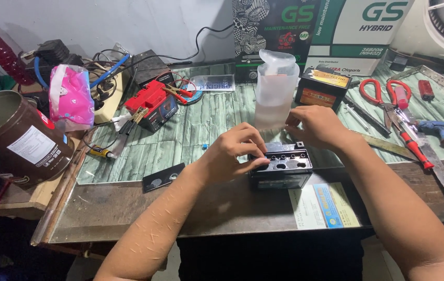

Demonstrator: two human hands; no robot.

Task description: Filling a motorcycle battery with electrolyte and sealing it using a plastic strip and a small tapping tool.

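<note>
While both hands work at the small black battery (280, 167), it stands on the worktop (128, 208) near the front edge, approx. in the middle. The left hand (235, 151) lies on the battery's left top corner, fingers curled and nearly closed, thumb on the top face w/ the row of round holes. The right hand (316, 126) is at the back right corner, fingertips pinched together; if something small is between them, I cannot tell.

Just behind the battery stands a translucent plastic bottle (275, 86), and right of it a second black battery w/ yellow label (322, 88). A printed paper sheet (323, 205) lies in front, touching the battery's base. Far right: red-handled scissors (385, 96) and a red screwdriver (414, 143). Left side: a red battery charger w/ clamps (151, 104), a pink bag (71, 96) and a brown can (16, 138), well apart from the hands.
</note>
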